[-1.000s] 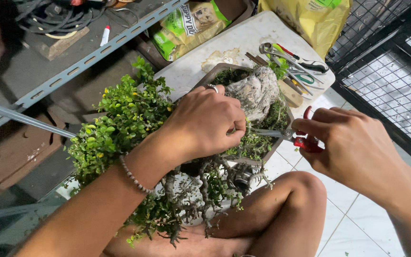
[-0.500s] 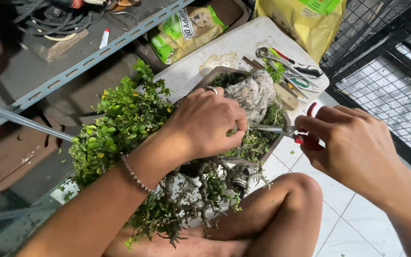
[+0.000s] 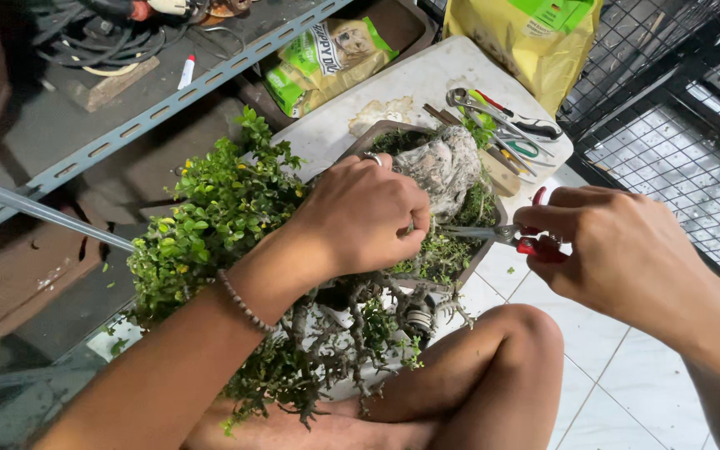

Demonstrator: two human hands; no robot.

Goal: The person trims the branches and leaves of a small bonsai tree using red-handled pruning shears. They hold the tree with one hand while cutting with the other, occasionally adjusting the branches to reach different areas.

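The left hand (image 3: 368, 217) is curled closed, its fingertips pinched on something small among the greenery of the little potted tree (image 3: 235, 225), though what exactly they pinch is hidden under the knuckles; a ring sits on one finger and a bead bracelet (image 3: 242, 302) circles the wrist. The right hand (image 3: 618, 250) is closed around the red handles of a pair of scissors (image 3: 502, 236), whose slim metal blades point left and reach almost to the left fingertips, just over the moss. The tree grows in a shallow brown pot (image 3: 377, 133) tilted toward the person, with a pale grey rock (image 3: 447, 167) standing in it just behind the left hand, and twisted bare branches hanging out over the near edge above a bent knee (image 3: 510, 350). The pot rests on a white board (image 3: 393, 92), where a loose bundle of hand tools (image 3: 502, 121) lies beyond the rock. Farther off are a yellow bag (image 3: 527, 37), a green packet (image 3: 327, 62) in a brown tray, a grey metal shelf (image 3: 127, 125) on the left and black wire cages (image 3: 677, 108) on the right, over a white tiled floor (image 3: 618, 392).
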